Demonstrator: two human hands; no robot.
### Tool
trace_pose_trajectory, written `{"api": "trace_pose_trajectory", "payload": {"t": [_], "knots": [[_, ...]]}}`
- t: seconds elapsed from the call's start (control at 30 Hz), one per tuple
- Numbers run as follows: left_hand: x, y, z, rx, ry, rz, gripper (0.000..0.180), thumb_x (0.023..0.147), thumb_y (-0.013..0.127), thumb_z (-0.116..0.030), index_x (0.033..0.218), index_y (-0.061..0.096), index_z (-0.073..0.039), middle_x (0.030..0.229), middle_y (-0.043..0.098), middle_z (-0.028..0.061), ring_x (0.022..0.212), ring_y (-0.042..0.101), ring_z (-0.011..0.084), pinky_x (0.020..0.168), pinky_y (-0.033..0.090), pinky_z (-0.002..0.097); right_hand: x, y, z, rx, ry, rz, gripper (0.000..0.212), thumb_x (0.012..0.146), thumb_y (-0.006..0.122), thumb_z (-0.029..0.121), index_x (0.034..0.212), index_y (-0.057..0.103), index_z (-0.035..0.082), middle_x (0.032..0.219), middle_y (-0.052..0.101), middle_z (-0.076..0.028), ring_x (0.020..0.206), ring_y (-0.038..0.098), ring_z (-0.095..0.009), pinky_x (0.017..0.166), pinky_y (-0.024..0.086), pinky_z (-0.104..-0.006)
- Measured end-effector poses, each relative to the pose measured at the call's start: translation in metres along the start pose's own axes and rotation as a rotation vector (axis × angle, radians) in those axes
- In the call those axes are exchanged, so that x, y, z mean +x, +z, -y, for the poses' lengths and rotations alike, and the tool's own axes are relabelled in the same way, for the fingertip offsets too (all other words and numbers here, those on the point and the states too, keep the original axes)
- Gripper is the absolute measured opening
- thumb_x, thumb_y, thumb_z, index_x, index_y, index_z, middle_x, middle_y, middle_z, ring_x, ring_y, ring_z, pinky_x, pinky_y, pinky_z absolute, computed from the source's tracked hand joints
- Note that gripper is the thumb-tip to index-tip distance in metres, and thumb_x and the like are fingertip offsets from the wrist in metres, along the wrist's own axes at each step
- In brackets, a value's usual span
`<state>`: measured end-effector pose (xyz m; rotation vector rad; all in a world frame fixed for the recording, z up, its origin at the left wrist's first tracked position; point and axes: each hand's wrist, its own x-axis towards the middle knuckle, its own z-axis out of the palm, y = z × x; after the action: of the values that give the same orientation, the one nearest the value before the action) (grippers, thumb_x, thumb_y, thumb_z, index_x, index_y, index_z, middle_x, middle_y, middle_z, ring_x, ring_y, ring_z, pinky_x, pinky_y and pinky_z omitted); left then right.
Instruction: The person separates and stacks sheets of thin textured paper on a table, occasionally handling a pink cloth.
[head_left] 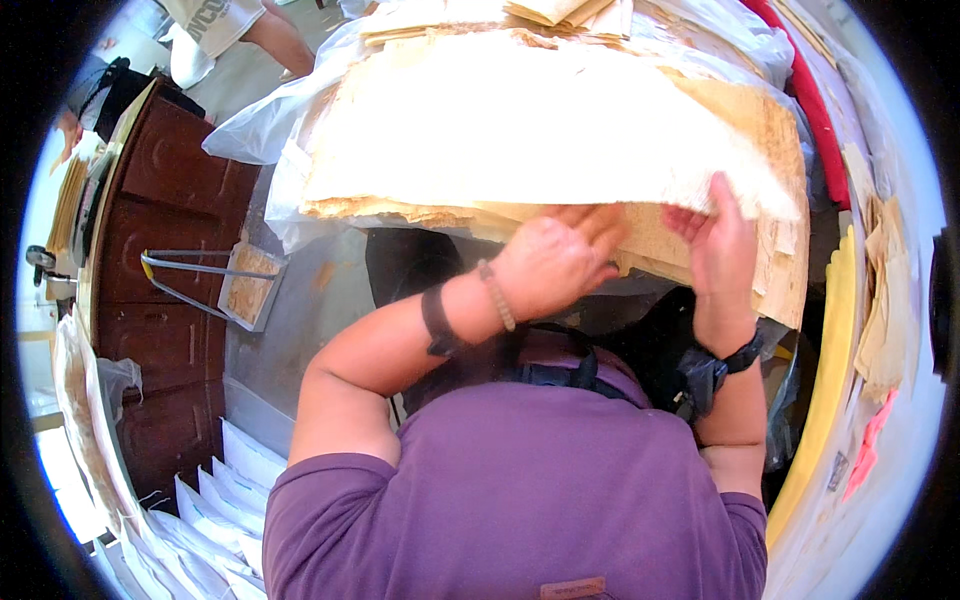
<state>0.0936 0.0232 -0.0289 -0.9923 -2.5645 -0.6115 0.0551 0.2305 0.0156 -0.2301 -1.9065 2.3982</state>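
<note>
Supporting the pale sheet [500,125] just beyond the fingers [600,228], guide its near edge gently against tearing, with right hand [724,243] cupped, thumb apart from curled fingers, and left hand [553,255] loosely spread, though impossible to tell through blur whether pinching.

Over on the left, a dark red-brown panelled wooden cabinet [165,250] is seen, bowed by the lens. Beside it the grey floor [325,325] is marked by a brownish smudge, and a metal-handled dustpan [232,303] is stood there. Down at the far-left rim, a glaring patch [65,490] is washed out white; whether a window is shown cannot be told.
</note>
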Motion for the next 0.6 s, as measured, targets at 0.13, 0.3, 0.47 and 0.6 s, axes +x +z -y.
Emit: {"api": "trace_pose_trajectory", "payload": {"t": [0.13, 0.3, 0.47, 0.6], "knots": [[0.006, -0.002, 0.034, 0.185, -0.269, -0.11, 0.033, 0.097, 0.061, -0.03, 0.119, 0.065, -0.006, 0.109, 0.068, 0.0198, 0.095, 0.068, 0.0359, 0.082, 0.056, 0.0451, 0.021, 0.045, 0.05, -0.065, -0.201, 0.056, 0.045, 0.104, 0.054, 0.03, 0.12, 0.063, -0.011, 0.108, 0.072, -0.018, 0.082, 0.075, -0.027, 0.075, 0.063, -0.0379], [0.028, -0.019, 0.08, -0.131, -0.579, -0.14, 0.04, 0.099, 0.059, -0.025, 0.133, 0.059, -0.004, 0.11, 0.069, 0.019, 0.093, 0.068, 0.0312, 0.079, 0.056, 0.0408, 0.038, 0.07, 0.084, -0.003, -0.374, 0.197, 0.039, 0.102, 0.058, 0.027, 0.124, 0.062, -0.005, 0.115, 0.071, -0.016, 0.097, 0.073, -0.031, 0.087, 0.06, -0.0439], [0.014, 0.002, 0.14, -0.417, -0.512, -0.172, 0.049, 0.098, 0.061, -0.02, 0.144, 0.052, -0.004, 0.118, 0.07, 0.0131, 0.097, 0.068, 0.0188, 0.072, 0.057, 0.0306, 0.045, 0.085, 0.107, 0.063, -0.567, 0.249, 0.035, 0.104, 0.053, 0.024, 0.125, 0.062, -0.004, 0.118, 0.071, -0.016, 0.106, 0.071, -0.029, 0.092, 0.058, -0.0444], [0.028, -0.035, 0.115, -1.207, -0.924, -0.287, 0.055, 0.099, 0.062, -0.019, 0.15, 0.045, -0.006, 0.119, 0.07, 0.0103, 0.095, 0.068, 0.0175, 0.068, 0.057, 0.0283, 0.025, 0.111, 0.12, -0.403, -0.918, 0.005, 0.039, 0.1, 0.062, 0.034, 0.099, 0.072, -0.004, 0.087, 0.072, -0.008, 0.081, 0.064, -0.018, 0.076, 0.049, -0.0328]]}}
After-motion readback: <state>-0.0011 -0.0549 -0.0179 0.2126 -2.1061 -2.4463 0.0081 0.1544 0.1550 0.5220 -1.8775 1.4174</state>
